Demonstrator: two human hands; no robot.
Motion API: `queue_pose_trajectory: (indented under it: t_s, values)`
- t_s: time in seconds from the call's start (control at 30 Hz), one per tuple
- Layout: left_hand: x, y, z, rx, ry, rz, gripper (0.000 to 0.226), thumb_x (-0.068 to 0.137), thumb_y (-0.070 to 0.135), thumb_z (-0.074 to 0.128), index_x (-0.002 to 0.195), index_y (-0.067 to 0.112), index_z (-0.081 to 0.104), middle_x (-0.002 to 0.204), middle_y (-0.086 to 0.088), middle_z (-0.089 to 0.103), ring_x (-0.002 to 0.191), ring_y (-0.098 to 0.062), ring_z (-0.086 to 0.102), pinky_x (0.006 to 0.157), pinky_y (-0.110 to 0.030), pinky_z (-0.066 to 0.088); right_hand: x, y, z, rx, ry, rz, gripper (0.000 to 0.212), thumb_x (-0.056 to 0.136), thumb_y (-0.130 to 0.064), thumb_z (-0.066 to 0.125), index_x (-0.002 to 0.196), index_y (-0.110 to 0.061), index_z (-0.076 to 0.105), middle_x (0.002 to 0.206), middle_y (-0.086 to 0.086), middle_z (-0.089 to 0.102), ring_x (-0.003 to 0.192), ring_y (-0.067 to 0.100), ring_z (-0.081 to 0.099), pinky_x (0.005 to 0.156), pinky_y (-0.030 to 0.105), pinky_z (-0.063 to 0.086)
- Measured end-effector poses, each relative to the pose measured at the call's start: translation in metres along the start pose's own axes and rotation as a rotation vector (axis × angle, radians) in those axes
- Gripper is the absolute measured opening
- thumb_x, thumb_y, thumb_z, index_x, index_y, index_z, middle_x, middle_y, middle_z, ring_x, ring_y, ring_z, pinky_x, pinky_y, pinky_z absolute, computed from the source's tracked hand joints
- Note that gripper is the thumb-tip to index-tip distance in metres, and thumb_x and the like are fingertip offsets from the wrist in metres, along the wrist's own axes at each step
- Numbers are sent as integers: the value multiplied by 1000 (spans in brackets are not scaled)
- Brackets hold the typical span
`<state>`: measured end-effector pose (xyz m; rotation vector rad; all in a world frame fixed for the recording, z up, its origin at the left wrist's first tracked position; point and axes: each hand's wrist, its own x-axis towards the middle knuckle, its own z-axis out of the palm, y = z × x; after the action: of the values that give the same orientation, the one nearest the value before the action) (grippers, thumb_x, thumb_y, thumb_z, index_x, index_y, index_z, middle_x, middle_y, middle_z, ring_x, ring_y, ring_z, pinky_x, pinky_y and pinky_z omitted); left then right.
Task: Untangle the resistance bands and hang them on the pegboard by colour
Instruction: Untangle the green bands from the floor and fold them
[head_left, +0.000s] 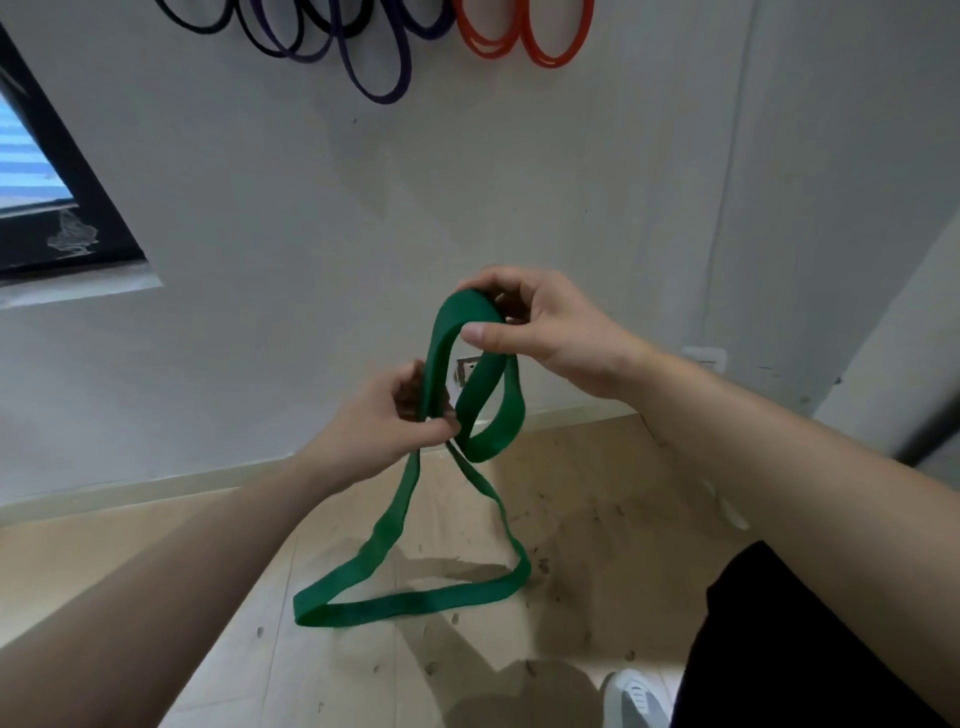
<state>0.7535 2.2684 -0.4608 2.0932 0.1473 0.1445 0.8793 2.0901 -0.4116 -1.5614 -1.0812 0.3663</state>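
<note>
A wide green resistance band (415, 603) is twisted into a knot-like crossing in mid-air in front of me. My left hand (389, 421) pinches the band at the crossing. My right hand (540, 322) grips the top of the upper loop between thumb and fingers. The band's long lower loop hangs down toward the floor. High on the white wall hang purple bands (374, 78), black bands (197, 21) and orange bands (550, 47); their pegs are out of view above.
A dark-framed window (57, 208) sits in the wall at the left. The tan floor (597, 519) has scattered dark specks. A wall socket (465, 371) shows behind the band. My dark trouser leg (769, 649) and a pale shoe (634, 696) are at bottom right.
</note>
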Motion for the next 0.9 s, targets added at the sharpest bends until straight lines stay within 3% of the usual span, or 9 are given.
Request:
queue_pose_trajectory:
  t_s: [0.13,0.27,0.4,0.53,0.63,0.8,0.9]
  values:
    - [5,-9,20,4,-12,-53,27,85,10,75,104,21,59,100,-7,73,97,-16,71,91,-29,56,0,-3,-20,155,103,-60,28,91,-4,68,118,-5,62,103,5,65,98,16,62,95,29,51]
    - [11,-14,25,35,-56,-46,27,85,16,78,106,21,61,97,-5,72,93,-15,71,90,-32,57,0,3,-45,218,185,-59,28,90,-5,67,117,-5,62,104,5,66,100,17,62,98,32,51]
    - [19,-18,6,-78,13,-101,33,83,21,80,113,20,65,100,-2,77,95,-13,73,96,-36,54,-6,23,-72,162,221,51,23,92,-4,66,114,-12,65,104,3,65,98,18,61,94,33,49]
    - [23,-13,-11,-289,186,-113,46,73,26,78,115,13,64,103,-7,78,98,-23,74,100,-46,54,-12,43,-89,-27,79,221,32,90,-12,72,120,-20,65,104,5,65,95,16,63,89,30,51]
    - [28,1,-16,-400,284,-73,42,70,26,76,110,15,68,100,-8,77,98,-26,73,102,-47,52,-13,52,-86,-277,-122,355,35,92,-12,70,125,-21,61,101,2,66,94,14,66,91,32,54]
    - [37,28,-14,-442,305,67,39,69,24,76,107,18,70,91,4,76,93,-18,70,97,-37,54,-6,66,-69,-455,-292,456,34,89,-7,72,122,-16,65,113,1,70,112,17,64,104,44,51]
    - [40,38,-10,-396,291,126,45,69,26,76,111,14,69,93,5,74,88,-9,69,84,-24,56,2,58,-58,-324,-306,412,43,89,-13,74,130,-17,62,124,-3,68,120,16,62,109,40,47]
